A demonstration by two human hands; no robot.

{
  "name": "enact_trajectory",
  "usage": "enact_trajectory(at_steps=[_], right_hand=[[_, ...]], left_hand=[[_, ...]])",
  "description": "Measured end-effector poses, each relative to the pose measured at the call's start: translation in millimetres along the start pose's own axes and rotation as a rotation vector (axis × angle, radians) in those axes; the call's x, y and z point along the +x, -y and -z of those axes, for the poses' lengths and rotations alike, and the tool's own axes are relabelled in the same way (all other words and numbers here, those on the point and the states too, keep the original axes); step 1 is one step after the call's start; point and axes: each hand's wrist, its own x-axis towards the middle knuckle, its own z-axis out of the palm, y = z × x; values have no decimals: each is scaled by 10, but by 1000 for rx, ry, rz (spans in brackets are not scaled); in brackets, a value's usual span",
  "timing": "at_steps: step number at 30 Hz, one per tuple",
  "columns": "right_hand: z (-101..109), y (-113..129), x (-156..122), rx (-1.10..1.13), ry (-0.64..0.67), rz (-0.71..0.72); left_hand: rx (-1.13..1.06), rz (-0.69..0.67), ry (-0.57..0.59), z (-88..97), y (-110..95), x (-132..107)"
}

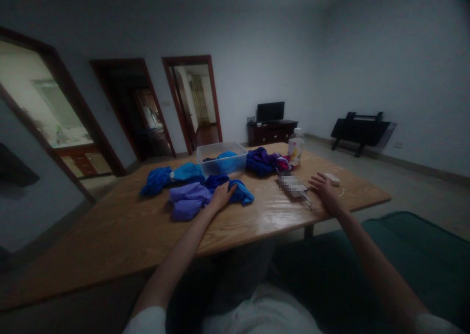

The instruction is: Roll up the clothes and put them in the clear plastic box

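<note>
My left hand (222, 196) rests on a bunched blue cloth (242, 192), its thumb and fingers closed on the fabric; the fingertips are partly hidden. Against that cloth, on the left, lies a crumpled lavender cloth (189, 202). My right hand (324, 192) is over the table's right part with its fingers apart and nothing in them. Beside it are a small white object (331, 178) and, to the left, a pale flat item (293, 185) blurred by pixels, with a thin cord-like end. Whether my right fingers touch the white object I cannot tell.
A clear plastic bin (222, 166) holding blue cloth stands on the wooden table (125, 236). Bright blue clothing (157, 181) lies to its left, a dark blue and purple heap (260, 162) to its right. A capped bottle (295, 148) stands behind. A green seat (411, 246) is at right.
</note>
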Motion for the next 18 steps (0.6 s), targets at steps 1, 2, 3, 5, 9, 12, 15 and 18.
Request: enact_trajectory(at_steps=[1,2,3,5,9,12,15,18], right_hand=[[-43,23,-19,9,51,-14],[-92,60,-37,22,96,-36],[-141,99,-51,33,136,-57],[-223,151,-65,33,186,-65],[-292,58,-29,-3,215,-34],[-296,-93,26,-2,206,-27],[-297,-167,56,-12,188,-15],[-302,-139,44,-34,193,-8]], left_hand=[[-7,-6,4,-1,9,3],[-15,-10,8,3,17,6],[-21,-14,11,10,24,7],[-24,-22,20,25,30,7],[-19,-27,35,28,30,10],[-27,-21,31,7,41,17],[-45,-22,21,-4,53,24],[-42,-21,26,11,45,23]])
